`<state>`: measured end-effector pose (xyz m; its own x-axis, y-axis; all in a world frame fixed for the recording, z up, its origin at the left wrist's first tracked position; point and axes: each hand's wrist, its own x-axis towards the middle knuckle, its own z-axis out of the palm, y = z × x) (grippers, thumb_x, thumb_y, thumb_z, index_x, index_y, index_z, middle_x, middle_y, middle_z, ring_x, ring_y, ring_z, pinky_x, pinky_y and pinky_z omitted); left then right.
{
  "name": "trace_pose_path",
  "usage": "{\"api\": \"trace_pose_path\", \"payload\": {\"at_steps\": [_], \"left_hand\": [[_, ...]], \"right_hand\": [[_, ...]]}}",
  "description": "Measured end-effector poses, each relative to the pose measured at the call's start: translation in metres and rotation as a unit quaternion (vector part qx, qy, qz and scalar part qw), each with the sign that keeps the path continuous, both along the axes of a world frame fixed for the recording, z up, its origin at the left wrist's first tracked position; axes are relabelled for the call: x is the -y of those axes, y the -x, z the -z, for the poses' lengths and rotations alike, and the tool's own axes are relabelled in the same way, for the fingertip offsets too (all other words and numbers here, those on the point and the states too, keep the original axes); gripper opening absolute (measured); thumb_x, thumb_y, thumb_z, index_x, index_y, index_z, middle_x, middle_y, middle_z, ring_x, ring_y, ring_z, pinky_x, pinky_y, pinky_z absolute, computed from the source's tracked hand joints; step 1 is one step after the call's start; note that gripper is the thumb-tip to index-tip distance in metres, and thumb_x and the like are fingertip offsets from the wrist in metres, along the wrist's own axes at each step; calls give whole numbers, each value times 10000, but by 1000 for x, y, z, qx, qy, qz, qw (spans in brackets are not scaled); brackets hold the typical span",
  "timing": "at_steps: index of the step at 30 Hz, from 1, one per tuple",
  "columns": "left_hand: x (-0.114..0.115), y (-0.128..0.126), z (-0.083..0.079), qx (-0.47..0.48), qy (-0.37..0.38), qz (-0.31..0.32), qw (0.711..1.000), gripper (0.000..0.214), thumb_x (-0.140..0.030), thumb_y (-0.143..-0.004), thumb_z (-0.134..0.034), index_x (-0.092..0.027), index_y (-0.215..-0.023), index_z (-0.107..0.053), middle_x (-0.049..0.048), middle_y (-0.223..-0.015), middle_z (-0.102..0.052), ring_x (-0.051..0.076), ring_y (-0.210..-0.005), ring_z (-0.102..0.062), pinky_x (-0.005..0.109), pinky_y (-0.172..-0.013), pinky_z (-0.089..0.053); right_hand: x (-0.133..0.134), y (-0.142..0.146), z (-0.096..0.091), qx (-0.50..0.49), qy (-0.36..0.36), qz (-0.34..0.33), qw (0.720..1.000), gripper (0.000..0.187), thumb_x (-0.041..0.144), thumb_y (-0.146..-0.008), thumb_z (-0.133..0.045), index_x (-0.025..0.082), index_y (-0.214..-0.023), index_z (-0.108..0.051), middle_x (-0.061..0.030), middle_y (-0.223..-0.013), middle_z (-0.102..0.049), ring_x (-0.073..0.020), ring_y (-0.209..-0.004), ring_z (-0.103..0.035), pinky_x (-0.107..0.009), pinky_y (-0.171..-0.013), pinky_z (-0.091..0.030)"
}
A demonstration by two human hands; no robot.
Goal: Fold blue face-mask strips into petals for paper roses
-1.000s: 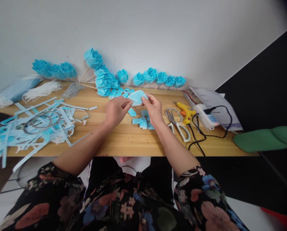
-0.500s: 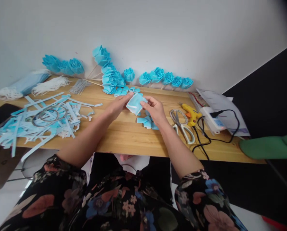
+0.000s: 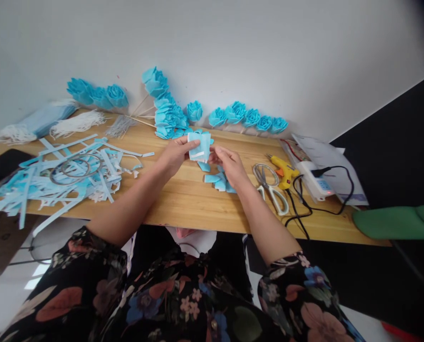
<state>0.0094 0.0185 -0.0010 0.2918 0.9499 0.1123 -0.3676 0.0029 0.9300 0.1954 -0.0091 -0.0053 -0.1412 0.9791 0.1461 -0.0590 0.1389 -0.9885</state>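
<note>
My left hand (image 3: 177,154) pinches a light blue square of mask fabric (image 3: 199,148) above the table, its thumb lying across the front and a pale strip showing lower down. Close by the square's right edge is my right hand (image 3: 229,164), with its fingers curled together; whether they grip the edge or a small thing is hidden. Cut blue fabric pieces (image 3: 217,180) lie on the table just below the right hand. Behind the square, more blue pieces (image 3: 182,134) are partly covered by it.
Blue fabric flowers (image 3: 235,111) on sticks lean along the wall. Fabric scraps (image 3: 65,175) and wire rings (image 3: 74,168) are heaped at left. At right lie scissors (image 3: 274,197), a yellow glue gun (image 3: 285,172), a white power strip (image 3: 316,180) and black cables (image 3: 297,216).
The fabric square has turned more upright and faces me. My right hand's fingers have slid off its front to beside the right edge, while the left thumb has come over the front.
</note>
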Motion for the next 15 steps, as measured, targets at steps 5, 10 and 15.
{"api": "trace_pose_path", "payload": {"at_steps": [5, 10, 15], "left_hand": [[1, -3, 1, 9, 8, 1, 1000, 383, -447, -704, -862, -134, -887, -739, 72, -867, -763, 213, -813, -724, 350, -767, -580], [2, -5, 1, 10, 1, -2, 1000, 432, -483, -667, -881, -140, -887, -737, 74, -872, -766, 222, -827, -724, 348, -765, -573], [0, -5, 3, 18, 3, -1, 1000, 448, -509, -665, -879, -145, -863, -709, 62, -842, -755, 205, -798, -714, 341, -765, -564]], "right_hand": [[2, 1, -1, 22, -13, -14, 1000, 398, 613, -758, -736, 218, -723, -710, 1, -747, -681, -154, -755, -614, -316, -798, -518], [0, 1, 2, 50, -22, -12, 998, 326, 530, -742, -762, 213, -711, -694, 13, -727, -666, -133, -705, -573, -285, -725, -463], [-2, 2, 6, 53, -19, 13, 998, 275, 466, -698, -774, 210, -741, -685, 28, -708, -649, -124, -686, -548, -271, -694, -436]]}}
